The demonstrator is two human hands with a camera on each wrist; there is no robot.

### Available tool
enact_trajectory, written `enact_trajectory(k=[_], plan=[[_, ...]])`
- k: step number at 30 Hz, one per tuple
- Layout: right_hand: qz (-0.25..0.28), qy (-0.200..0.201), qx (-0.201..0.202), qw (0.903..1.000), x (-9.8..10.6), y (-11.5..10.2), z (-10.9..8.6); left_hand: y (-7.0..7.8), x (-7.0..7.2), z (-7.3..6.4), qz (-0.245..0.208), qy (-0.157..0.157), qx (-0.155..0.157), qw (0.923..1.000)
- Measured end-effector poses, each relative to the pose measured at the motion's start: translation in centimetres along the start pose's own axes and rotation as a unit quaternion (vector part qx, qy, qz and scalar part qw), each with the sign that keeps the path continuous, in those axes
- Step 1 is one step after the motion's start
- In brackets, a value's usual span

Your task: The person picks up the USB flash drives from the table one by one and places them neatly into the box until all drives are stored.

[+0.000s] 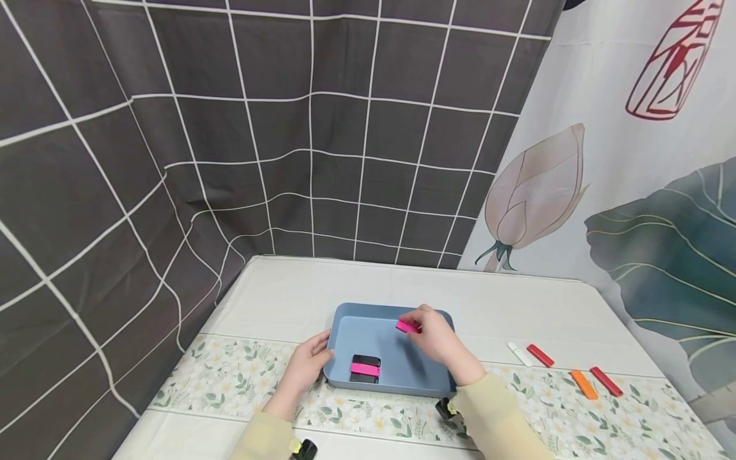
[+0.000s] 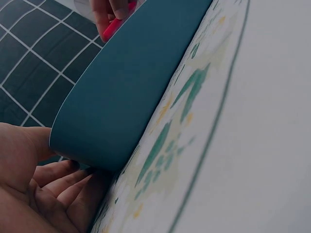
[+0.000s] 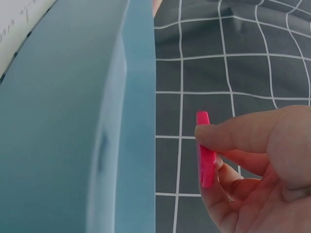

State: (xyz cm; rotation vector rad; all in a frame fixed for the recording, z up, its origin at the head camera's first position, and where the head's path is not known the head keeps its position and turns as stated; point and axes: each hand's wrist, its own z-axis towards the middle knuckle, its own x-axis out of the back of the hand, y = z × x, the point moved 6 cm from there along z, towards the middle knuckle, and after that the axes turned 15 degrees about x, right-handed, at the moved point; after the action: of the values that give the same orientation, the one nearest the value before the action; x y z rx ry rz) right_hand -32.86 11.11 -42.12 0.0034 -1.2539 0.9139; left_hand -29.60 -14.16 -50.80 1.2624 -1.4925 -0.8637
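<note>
A blue rectangular tray [image 1: 368,337] lies on the table. My left hand [image 1: 308,361] grips its left end, thumb at the rim and fingers against the outer wall, as the left wrist view shows. My right hand [image 1: 435,337] pinches a small flat pink bar [image 3: 206,149] between thumb and fingers, held above the right half of the tray. Inside the tray, near its front left, a second pink bar [image 1: 365,369] lies between a black bar [image 1: 366,360] and another black bar [image 1: 363,378], side by side.
Right of the tray on the table lie a white bar [image 1: 520,353], a red bar [image 1: 540,355], an orange bar [image 1: 583,384] and a second red bar [image 1: 606,381]. A dark grid-patterned cloth [image 1: 339,128] hangs behind the table, with a flower-printed curtain [image 1: 609,191] at the right.
</note>
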Motion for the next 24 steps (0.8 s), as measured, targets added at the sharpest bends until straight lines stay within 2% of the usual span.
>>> enact_trajectory(k=[24], plan=[[0.008, -0.022, 0.012, 0.9997, -1.8, -1.1, 1.0, 0.0, 0.0, 0.0, 0.001, 0.0, -0.003, 1.0]])
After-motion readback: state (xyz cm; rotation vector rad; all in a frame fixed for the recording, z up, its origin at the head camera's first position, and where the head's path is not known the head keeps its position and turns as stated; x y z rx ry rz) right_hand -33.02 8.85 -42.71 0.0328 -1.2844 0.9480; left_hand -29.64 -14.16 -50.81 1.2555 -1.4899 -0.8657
